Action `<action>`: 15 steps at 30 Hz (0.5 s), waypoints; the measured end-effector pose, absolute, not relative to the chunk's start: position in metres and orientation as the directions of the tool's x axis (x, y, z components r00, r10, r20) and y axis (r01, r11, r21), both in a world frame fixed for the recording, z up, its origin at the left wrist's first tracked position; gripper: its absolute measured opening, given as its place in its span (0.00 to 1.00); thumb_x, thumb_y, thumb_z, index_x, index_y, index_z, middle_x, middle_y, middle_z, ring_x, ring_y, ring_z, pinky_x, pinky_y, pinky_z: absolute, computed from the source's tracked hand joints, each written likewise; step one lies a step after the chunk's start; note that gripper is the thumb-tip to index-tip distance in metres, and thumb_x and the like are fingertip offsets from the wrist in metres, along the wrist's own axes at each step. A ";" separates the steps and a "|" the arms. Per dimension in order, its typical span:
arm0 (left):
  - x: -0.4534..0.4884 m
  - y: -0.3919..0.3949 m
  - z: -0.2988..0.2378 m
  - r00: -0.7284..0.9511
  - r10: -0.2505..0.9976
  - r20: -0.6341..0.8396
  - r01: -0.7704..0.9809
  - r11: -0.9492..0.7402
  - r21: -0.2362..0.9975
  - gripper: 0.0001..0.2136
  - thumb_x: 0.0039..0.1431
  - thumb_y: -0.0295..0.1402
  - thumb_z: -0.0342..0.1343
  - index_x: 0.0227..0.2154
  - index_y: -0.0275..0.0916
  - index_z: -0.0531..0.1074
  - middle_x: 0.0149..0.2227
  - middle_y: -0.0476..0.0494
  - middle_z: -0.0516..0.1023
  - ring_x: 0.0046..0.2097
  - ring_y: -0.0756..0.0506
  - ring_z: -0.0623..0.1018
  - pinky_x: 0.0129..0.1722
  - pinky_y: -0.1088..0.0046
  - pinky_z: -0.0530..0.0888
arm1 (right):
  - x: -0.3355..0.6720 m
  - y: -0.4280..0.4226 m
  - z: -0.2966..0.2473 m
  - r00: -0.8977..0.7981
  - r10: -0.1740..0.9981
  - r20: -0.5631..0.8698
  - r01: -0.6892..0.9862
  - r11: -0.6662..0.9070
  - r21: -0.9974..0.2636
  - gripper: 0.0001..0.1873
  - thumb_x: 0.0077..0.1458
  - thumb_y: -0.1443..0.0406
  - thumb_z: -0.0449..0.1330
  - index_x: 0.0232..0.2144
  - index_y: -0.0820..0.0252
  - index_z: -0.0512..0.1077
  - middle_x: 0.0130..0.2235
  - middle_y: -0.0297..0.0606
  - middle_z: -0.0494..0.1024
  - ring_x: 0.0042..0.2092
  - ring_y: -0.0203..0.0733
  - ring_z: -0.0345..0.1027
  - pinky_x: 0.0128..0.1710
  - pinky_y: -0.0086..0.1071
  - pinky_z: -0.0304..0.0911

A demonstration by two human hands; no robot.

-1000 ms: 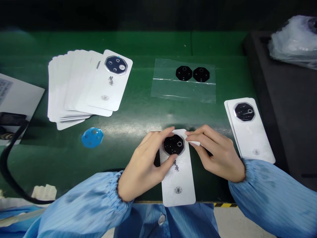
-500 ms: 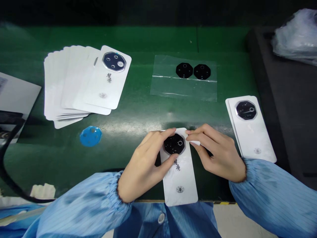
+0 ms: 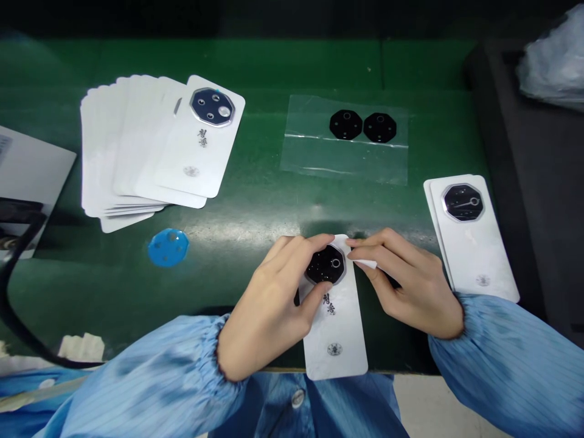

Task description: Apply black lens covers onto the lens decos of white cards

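Observation:
A white phone back cover (image 3: 336, 331) lies at the table's front edge, bearing dark printed characters and a round emblem. Its black octagonal camera panel (image 3: 325, 266) sits in a silver rim at the far end. My left hand (image 3: 278, 298) spans this panel, thumb at its near side and fingers at its far side, gripping the cover there. Beside the cover's far right corner, my right hand (image 3: 406, 283) is closed in a pinch on a small white piece (image 3: 365, 263); its exact kind cannot be made out. Part of the panel's left side is hidden by my left hand.
Fanned white covers (image 3: 123, 146) lie at the far left, a blue octagonal film (image 3: 168, 247) nearer. A clear plastic sheet (image 3: 342, 164) carries two black octagonal pieces (image 3: 345, 125). Two stacked covers (image 3: 479, 243) lie right, beside a dark tray (image 3: 533, 182). A black cable (image 3: 18, 322) curves at left.
The view has shifted slightly, moving most things a little to the right or upward in it. Both hands keep nearly the same pose at the cover.

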State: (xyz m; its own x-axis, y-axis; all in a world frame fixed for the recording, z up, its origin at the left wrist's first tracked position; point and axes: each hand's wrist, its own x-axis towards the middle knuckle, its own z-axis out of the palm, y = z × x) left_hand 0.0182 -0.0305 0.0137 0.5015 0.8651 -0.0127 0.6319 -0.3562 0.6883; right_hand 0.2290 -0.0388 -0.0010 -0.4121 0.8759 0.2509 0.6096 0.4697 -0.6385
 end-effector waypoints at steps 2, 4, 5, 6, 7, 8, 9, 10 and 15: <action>0.019 -0.030 0.014 0.489 0.872 -0.016 0.630 -0.340 0.698 0.23 0.56 0.25 0.59 0.54 0.40 0.62 0.48 0.46 0.72 0.47 0.46 0.71 0.46 0.71 0.71 | 0.229 -0.039 -0.001 -0.410 0.877 0.251 0.615 0.469 -0.634 0.10 0.61 0.75 0.52 0.41 0.60 0.69 0.41 0.40 0.74 0.41 0.38 0.71 0.38 0.32 0.68; 0.020 -0.029 0.015 0.477 0.879 -0.018 0.627 -0.326 0.708 0.23 0.55 0.24 0.60 0.53 0.40 0.63 0.48 0.46 0.73 0.47 0.47 0.71 0.46 0.71 0.71 | 0.229 -0.039 -0.001 -0.412 0.876 0.249 0.620 0.470 -0.628 0.10 0.61 0.76 0.52 0.41 0.60 0.69 0.41 0.40 0.74 0.42 0.38 0.71 0.39 0.31 0.68; 0.020 -0.028 0.015 0.473 0.881 -0.018 0.625 -0.321 0.712 0.23 0.55 0.24 0.60 0.53 0.40 0.63 0.47 0.47 0.73 0.47 0.47 0.71 0.46 0.72 0.71 | 0.229 -0.039 -0.001 -0.413 0.876 0.250 0.621 0.472 -0.626 0.10 0.61 0.76 0.52 0.41 0.60 0.69 0.41 0.39 0.73 0.42 0.38 0.71 0.39 0.31 0.67; 0.020 -0.028 0.015 0.468 0.884 -0.017 0.623 -0.316 0.716 0.23 0.55 0.23 0.60 0.53 0.40 0.63 0.47 0.47 0.73 0.47 0.47 0.72 0.47 0.72 0.71 | 0.229 -0.039 -0.001 -0.413 0.875 0.252 0.623 0.473 -0.623 0.10 0.61 0.76 0.52 0.41 0.60 0.69 0.41 0.39 0.73 0.42 0.38 0.71 0.39 0.31 0.67; 0.020 -0.028 0.015 0.464 0.885 -0.016 0.621 -0.313 0.718 0.24 0.54 0.23 0.60 0.53 0.40 0.63 0.47 0.48 0.73 0.47 0.47 0.72 0.47 0.72 0.71 | 0.229 -0.039 -0.001 -0.413 0.875 0.253 0.624 0.474 -0.621 0.10 0.61 0.75 0.52 0.41 0.60 0.69 0.41 0.39 0.73 0.42 0.38 0.71 0.39 0.31 0.67; 0.021 -0.027 0.015 0.462 0.887 -0.013 0.620 -0.313 0.720 0.24 0.54 0.23 0.61 0.53 0.40 0.63 0.47 0.48 0.73 0.46 0.48 0.72 0.47 0.72 0.71 | 0.229 -0.039 -0.001 -0.412 0.875 0.254 0.625 0.475 -0.619 0.10 0.61 0.75 0.52 0.41 0.60 0.69 0.41 0.39 0.74 0.41 0.38 0.71 0.38 0.31 0.67; 0.020 -0.027 0.015 0.460 0.888 -0.012 0.620 -0.311 0.720 0.25 0.53 0.23 0.61 0.53 0.40 0.63 0.46 0.48 0.73 0.46 0.48 0.72 0.46 0.73 0.71 | 0.229 -0.039 -0.001 -0.411 0.875 0.256 0.627 0.475 -0.617 0.10 0.61 0.75 0.52 0.41 0.60 0.69 0.41 0.39 0.74 0.41 0.38 0.71 0.38 0.31 0.68; 0.020 -0.027 0.015 0.458 0.889 -0.010 0.620 -0.311 0.720 0.25 0.53 0.23 0.61 0.54 0.40 0.63 0.46 0.48 0.73 0.46 0.48 0.72 0.46 0.73 0.71 | 0.229 -0.039 -0.001 -0.411 0.875 0.256 0.629 0.476 -0.615 0.10 0.61 0.75 0.52 0.41 0.60 0.69 0.40 0.39 0.74 0.41 0.38 0.71 0.38 0.31 0.68; 0.020 -0.029 0.018 0.463 0.886 -0.015 0.636 -0.320 0.702 0.24 0.54 0.23 0.61 0.54 0.40 0.63 0.46 0.49 0.74 0.46 0.48 0.72 0.46 0.73 0.71 | 0.229 -0.038 -0.002 -0.417 0.872 0.256 0.622 0.479 -0.619 0.10 0.61 0.75 0.53 0.41 0.61 0.70 0.41 0.40 0.74 0.41 0.39 0.72 0.38 0.32 0.67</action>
State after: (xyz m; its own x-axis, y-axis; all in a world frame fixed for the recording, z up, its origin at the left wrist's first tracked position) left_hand 0.0195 -0.0289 0.0177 0.4634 0.8860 -0.0154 0.6359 -0.3204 0.7021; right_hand 0.2292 -0.0384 -0.0017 -0.4174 0.8720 0.2556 0.6218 0.4792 -0.6194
